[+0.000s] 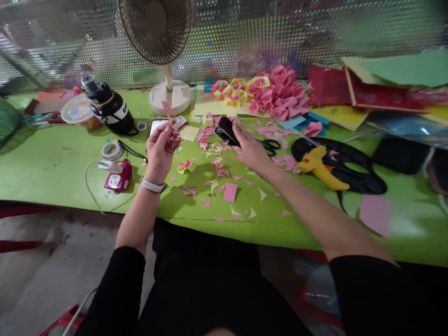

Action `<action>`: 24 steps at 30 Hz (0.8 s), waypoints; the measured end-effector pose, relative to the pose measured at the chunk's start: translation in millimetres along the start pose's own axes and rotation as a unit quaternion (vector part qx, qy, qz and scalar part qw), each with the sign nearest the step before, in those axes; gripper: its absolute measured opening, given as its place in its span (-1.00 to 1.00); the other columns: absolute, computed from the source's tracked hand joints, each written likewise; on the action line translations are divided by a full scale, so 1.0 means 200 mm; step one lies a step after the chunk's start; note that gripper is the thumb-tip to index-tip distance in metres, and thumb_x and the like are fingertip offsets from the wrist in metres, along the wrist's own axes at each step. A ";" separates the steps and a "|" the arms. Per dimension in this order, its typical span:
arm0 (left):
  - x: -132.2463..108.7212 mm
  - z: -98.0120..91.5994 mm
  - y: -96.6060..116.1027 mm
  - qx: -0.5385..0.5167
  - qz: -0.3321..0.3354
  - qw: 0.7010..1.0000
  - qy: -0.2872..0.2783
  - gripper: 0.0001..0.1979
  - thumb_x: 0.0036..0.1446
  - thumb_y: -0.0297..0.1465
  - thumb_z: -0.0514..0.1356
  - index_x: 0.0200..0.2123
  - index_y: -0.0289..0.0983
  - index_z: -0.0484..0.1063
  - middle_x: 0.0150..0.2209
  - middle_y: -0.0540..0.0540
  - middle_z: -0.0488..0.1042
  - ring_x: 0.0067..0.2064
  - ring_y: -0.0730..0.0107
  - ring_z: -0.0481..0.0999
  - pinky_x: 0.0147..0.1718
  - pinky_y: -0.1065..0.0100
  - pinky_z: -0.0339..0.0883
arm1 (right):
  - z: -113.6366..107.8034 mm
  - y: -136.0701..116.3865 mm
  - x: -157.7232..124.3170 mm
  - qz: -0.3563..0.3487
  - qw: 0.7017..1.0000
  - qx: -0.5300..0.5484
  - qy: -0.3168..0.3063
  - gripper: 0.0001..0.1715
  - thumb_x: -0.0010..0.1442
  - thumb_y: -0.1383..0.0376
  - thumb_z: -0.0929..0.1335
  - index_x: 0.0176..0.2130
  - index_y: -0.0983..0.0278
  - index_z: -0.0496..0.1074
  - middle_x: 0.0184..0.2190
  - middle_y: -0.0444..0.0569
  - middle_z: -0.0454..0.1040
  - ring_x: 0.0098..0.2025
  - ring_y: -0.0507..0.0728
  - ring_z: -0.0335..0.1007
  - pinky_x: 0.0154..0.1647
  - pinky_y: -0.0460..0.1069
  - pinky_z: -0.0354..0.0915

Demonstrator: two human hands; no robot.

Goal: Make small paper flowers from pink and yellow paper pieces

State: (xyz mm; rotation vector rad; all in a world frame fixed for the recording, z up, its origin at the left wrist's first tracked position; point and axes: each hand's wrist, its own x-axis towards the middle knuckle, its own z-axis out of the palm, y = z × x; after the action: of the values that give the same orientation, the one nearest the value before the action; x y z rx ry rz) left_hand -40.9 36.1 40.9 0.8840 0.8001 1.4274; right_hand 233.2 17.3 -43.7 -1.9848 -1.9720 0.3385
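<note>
My left hand (pixel 162 148), raised over the table with a white watch on its wrist, pinches a thin piece of pink paper (pixel 167 111). Beside its fingertips lies a small red and white box (pixel 179 123), and a phone (pixel 157 126) is partly hidden behind the hand. A black stapler (pixel 227 131) is under the fingers of my right hand (pixel 248 143), which closes on its rear end. Black scissors (pixel 271 147) lie just right of that hand. Pink and yellow paper scraps (pixel 219 165) and a yellow-pink paper flower (pixel 186 166) lie between my hands.
Behind are a fan (pixel 170 95) and a heap of paper flowers (pixel 278 91). A black bottle (pixel 111 109), tape roll (pixel 111 150) and purple power adapter (pixel 118 177) stand left. A yellow glue gun (pixel 322 165) and colored paper sheets (pixel 395 70) are right.
</note>
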 end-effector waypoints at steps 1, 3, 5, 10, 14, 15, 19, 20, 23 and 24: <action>-0.01 0.00 0.00 0.003 -0.002 1.000 -0.004 -0.94 0.15 -0.38 0.33 -0.29 -0.22 0.56 -0.49 0.06 0.52 -0.51 0.66 0.47 -0.46 0.61 0.37 | -0.01 0.02 0.00 0.000 1.000 -0.009 0.002 -0.09 0.29 0.29 0.22 0.49 0.20 -0.20 0.46 0.10 -0.03 0.27 0.51 0.25 0.18 0.40 0.34; -0.01 0.00 0.00 0.007 0.002 1.000 -0.003 -0.93 0.15 -0.37 0.33 -0.28 -0.22 0.56 -0.49 0.06 0.52 -0.50 0.66 0.47 -0.45 0.61 0.38 | -0.01 0.05 0.01 -0.010 1.000 -0.013 0.016 -0.11 0.28 0.27 0.24 0.48 0.23 -0.13 0.43 0.14 0.05 0.32 0.50 0.19 0.26 0.41 0.24; 0.00 -0.01 0.01 0.009 0.016 1.000 0.008 -0.93 0.17 -0.36 0.31 -0.26 -0.21 0.56 -0.48 0.06 0.52 -0.50 0.66 0.46 -0.45 0.60 0.37 | 0.00 0.07 0.02 -0.027 0.999 -0.005 0.032 -0.12 0.27 0.27 0.26 0.47 0.22 -0.07 0.40 0.15 0.12 0.34 0.50 0.16 0.28 0.44 0.20; 0.03 -0.07 0.04 0.008 0.075 0.996 0.038 -0.89 0.24 -0.33 0.26 -0.18 -0.17 0.56 -0.40 0.02 0.56 -0.46 0.64 0.46 -0.43 0.57 0.35 | 0.01 0.13 0.01 -0.032 0.997 0.011 0.066 -0.16 0.25 0.26 0.28 0.44 0.23 0.03 0.34 0.22 0.23 0.29 0.52 0.23 0.22 0.49 0.23; 0.02 -0.09 0.06 0.025 0.092 0.994 0.052 -0.85 0.28 -0.30 0.22 -0.13 -0.16 0.55 -0.35 -0.01 0.57 -0.44 0.62 0.46 -0.43 0.55 0.34 | -0.04 0.14 -0.01 -0.031 0.997 0.023 0.071 -0.16 0.23 0.19 0.34 0.41 0.26 0.10 0.34 0.26 0.21 0.30 0.55 0.20 0.24 0.50 0.19; 0.02 -0.08 0.06 0.026 0.089 0.994 0.051 -0.85 0.28 -0.30 0.21 -0.14 -0.16 0.54 -0.35 -0.01 0.57 -0.44 0.62 0.45 -0.43 0.55 0.33 | -0.06 0.12 -0.01 -0.034 0.997 0.025 0.069 -0.15 0.22 0.17 0.35 0.40 0.27 0.11 0.35 0.25 0.19 0.33 0.56 0.14 0.26 0.51 0.14; -0.01 -0.05 0.05 0.013 0.074 0.996 0.041 -0.87 0.28 -0.33 0.20 -0.18 -0.18 0.54 -0.43 0.01 0.52 -0.48 0.62 0.41 -0.45 0.54 0.33 | -0.15 -0.05 0.06 -0.100 0.991 0.049 0.076 -0.31 0.23 0.20 0.33 0.32 0.21 0.27 0.32 0.14 0.25 0.36 0.52 0.07 0.34 0.51 0.01; -0.02 -0.04 0.04 0.012 0.070 0.997 0.037 -0.87 0.28 -0.33 0.21 -0.18 -0.19 0.54 -0.44 0.01 0.51 -0.48 0.62 0.41 -0.46 0.54 0.33 | -0.17 -0.11 0.11 -0.133 0.987 0.055 0.069 -0.40 0.26 0.24 0.30 0.27 0.19 0.34 0.27 0.12 0.32 0.33 0.48 0.14 0.33 0.48 0.04; -0.04 -0.02 0.03 0.018 0.053 0.998 0.027 -0.87 0.26 -0.31 0.24 -0.20 -0.20 0.54 -0.48 0.04 0.48 -0.50 0.63 0.41 -0.46 0.54 0.34 | -0.17 -0.29 0.32 -0.237 0.971 -0.007 0.016 -0.59 0.29 0.35 0.24 0.07 0.25 0.49 0.13 0.13 0.46 0.19 0.39 0.30 0.25 0.38 0.18; -0.04 -0.01 0.02 0.020 0.045 0.998 0.024 -0.87 0.24 -0.30 0.25 -0.20 -0.21 0.54 -0.49 0.05 0.47 -0.50 0.63 0.42 -0.46 0.54 0.34 | -0.16 -0.34 0.40 -0.258 0.965 -0.053 -0.006 -0.63 0.27 0.39 0.25 0.01 0.33 0.51 0.09 0.19 0.49 0.15 0.38 0.32 0.21 0.33 0.23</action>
State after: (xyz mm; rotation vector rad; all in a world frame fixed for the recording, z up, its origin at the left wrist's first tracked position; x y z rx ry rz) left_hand -45.3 28.1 42.7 0.9299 0.8360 1.5212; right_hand 184.1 95.8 17.5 -1.4398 -2.4562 0.1162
